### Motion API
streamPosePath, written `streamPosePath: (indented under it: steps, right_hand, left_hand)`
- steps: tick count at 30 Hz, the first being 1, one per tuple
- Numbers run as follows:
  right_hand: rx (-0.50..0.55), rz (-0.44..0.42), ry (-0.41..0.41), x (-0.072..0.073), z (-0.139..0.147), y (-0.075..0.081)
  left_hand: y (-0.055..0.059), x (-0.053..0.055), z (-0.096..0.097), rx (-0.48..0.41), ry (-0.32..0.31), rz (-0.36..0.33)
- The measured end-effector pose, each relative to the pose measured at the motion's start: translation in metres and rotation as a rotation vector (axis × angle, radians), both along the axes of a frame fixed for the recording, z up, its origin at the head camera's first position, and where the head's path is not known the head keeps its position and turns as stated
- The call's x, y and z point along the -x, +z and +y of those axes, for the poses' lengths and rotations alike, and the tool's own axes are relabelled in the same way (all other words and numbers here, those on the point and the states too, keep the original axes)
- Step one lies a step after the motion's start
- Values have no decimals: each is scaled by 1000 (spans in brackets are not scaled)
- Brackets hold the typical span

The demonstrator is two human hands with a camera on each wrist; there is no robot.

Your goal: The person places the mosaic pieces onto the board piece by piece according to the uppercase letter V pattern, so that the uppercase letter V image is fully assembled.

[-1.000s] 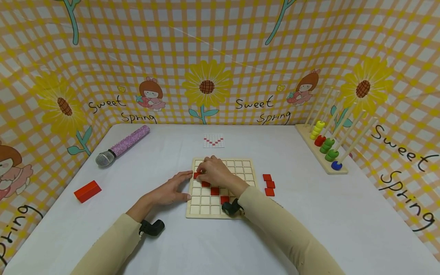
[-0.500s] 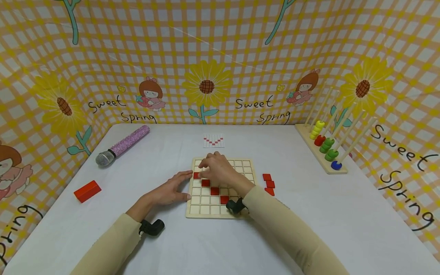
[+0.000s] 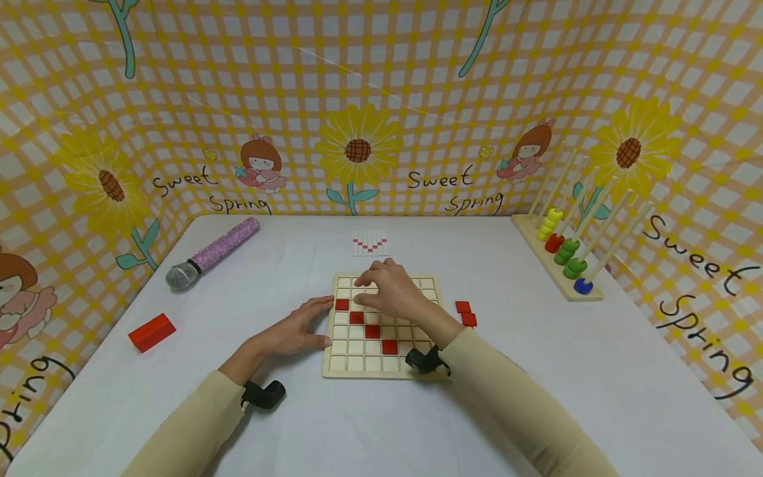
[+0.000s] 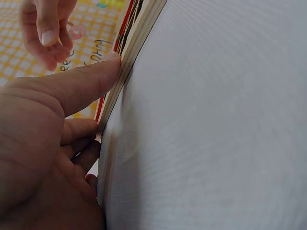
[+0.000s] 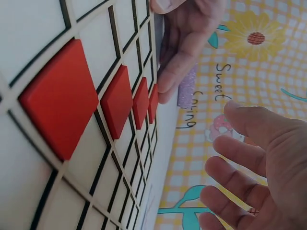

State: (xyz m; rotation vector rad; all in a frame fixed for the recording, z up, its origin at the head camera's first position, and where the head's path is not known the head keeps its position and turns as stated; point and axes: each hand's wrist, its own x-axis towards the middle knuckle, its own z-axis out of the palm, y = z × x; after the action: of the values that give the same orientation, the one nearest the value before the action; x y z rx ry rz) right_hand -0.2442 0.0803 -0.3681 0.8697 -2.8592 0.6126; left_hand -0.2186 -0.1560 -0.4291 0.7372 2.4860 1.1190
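Note:
A wooden grid board lies flat on the white table, with several red square tiles set in its cells in a diagonal line from the left edge toward the near middle. My left hand rests at the board's left edge; in the left wrist view its thumb and fingertips touch the board's side. Over the board's far half hovers my right hand, fingers apart and holding nothing. The right wrist view shows that hand's spread fingers away from the nearest red tile.
Loose red tiles lie right of the board, partly behind the right sleeve. A printed pattern card is beyond the board. A glittery microphone and a red block are at left; a bead-and-peg stand is at far right.
My right hand has lifted from the red tile at the board's left edge and moved right and away, its fingers spreading. The tile stays in its cell. The left hand has not moved.

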Motion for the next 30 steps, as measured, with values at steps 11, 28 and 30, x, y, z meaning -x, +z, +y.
streamPosePath:
  steps: [11, 28, 30]
  right_hand:
    - [56, 27, -19, -17, 22, 5]
    - [135, 56, -46, -35, 61, -1]
    - [137, 45, -61, -36, 66, -2]
  left_hand:
    - [1, -1, 2, 4, 17, -6]
    - [1, -2, 1, -3, 10, -2]
    - [1, -2, 1, -1, 13, 0]
